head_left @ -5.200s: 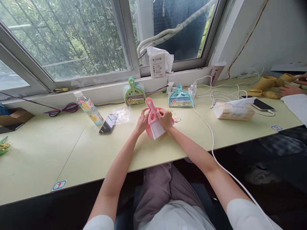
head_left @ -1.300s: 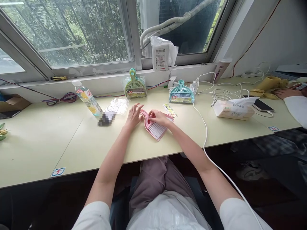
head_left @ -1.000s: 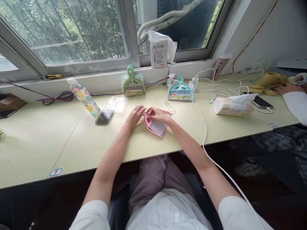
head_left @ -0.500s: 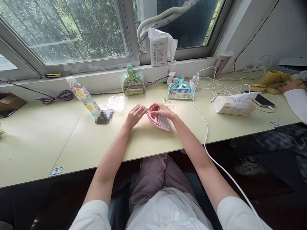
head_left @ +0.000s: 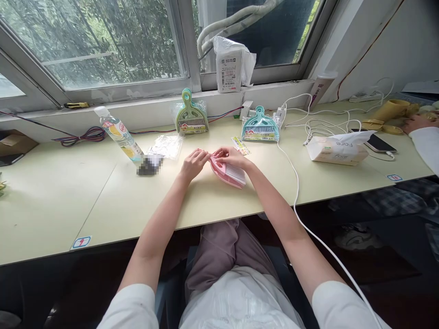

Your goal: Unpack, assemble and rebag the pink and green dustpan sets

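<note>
A pink dustpan lies tilted on the table with its handle end toward my hands. Over it sits a small pink hand brush with pale bristles pointing down to the right. My left hand has its fingers closed around the handle end of the set. My right hand grips the brush near its handle, fingers bent over the top. Behind my right hand lies a yellow printed card. The fingers hide most of both handles.
Wrapped brush sets, green and teal, stand against the sill. A drink bottle and clear plastic bag are left. A white cable crosses the table's right side near a tissue pack. Another person's hand is far right.
The brush has risen a little off the dustpan, and the gap between the two shows wider. My hands stay in nearly the same place. The view has shifted slightly.
</note>
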A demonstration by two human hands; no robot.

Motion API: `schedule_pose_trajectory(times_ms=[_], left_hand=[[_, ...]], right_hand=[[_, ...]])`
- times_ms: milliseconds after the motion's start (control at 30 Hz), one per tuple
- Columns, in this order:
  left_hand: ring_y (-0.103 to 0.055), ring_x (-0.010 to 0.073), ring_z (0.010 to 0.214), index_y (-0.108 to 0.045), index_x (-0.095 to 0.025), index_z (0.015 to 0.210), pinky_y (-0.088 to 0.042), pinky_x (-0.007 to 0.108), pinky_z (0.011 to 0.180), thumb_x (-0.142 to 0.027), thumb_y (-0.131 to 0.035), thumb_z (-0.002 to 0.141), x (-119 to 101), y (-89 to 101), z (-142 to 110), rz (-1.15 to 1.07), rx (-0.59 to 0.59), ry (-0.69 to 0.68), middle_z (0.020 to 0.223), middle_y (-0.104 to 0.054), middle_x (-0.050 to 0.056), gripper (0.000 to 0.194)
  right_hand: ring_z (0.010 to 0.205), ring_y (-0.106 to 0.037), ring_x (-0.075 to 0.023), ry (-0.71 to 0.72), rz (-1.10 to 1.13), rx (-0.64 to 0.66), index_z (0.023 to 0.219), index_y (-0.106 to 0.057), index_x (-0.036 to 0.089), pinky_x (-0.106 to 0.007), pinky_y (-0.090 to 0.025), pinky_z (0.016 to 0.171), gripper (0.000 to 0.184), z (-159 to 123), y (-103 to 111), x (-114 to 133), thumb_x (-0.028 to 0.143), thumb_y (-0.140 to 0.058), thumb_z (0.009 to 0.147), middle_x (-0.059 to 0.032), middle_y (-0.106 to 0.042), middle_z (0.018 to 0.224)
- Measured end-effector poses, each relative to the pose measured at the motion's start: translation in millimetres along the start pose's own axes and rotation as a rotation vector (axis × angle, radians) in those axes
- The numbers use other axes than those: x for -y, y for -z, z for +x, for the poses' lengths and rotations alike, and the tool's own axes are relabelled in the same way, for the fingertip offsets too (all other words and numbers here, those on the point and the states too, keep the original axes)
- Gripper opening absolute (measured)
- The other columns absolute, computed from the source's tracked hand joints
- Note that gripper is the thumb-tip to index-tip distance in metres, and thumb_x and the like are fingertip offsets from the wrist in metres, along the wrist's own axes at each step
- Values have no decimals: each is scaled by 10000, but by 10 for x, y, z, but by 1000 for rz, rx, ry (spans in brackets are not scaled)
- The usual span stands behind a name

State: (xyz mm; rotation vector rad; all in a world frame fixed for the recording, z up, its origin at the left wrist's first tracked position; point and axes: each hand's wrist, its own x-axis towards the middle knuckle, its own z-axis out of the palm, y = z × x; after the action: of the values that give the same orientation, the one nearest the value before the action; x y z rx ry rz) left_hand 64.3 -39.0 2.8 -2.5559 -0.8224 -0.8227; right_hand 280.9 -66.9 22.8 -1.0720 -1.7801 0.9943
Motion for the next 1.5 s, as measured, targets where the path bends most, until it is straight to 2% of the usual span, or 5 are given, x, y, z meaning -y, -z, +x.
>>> schedule_pose_trajectory(times_ms=[267,467,700,1000,1500], left_hand=[[-617,182,1046,-624,-207,1101,-445,370,1044,-159,-334,962,-21,60,-4,115,21,-170,1066,-668,77,324],[-631,175,1011,-639,-214,1068,-463,336,1009,-159,-344,963,-43,31,-2,52,19,-111,1007,-677,72,318],[-646,167,877,-665,-209,974,-450,346,1000,-176,-350,963,-78,-17,19,0,62,-31,892,-668,68,317],[-641,190,864,-664,-201,969,-471,314,831,-165,-368,958,-120,-9,31,112,98,-52,871,-674,78,299],[-624,191,830,-639,-183,976,-444,317,773,-153,-339,959,-165,-44,13,128,137,-67,839,-646,79,302]], right_hand=[[793,-655,-158,-2,-120,-23,911,-697,163,-265,-500,724,228,-18,-14,-10,189,-713,686,-42,-724,845],[781,-645,-149,-2,-122,-21,887,-705,156,-260,-495,722,201,-29,0,42,201,-710,692,-50,-731,864],[777,-636,-153,26,-94,13,815,-703,156,-267,-483,725,156,-6,8,-43,244,-708,687,-58,-734,897],[747,-622,-156,21,-131,4,766,-692,157,-276,-465,726,139,4,37,-91,252,-696,666,-33,-700,787],[724,-596,-150,-26,-166,81,753,-655,153,-280,-446,716,111,-68,116,38,234,-654,677,-13,-657,743]])
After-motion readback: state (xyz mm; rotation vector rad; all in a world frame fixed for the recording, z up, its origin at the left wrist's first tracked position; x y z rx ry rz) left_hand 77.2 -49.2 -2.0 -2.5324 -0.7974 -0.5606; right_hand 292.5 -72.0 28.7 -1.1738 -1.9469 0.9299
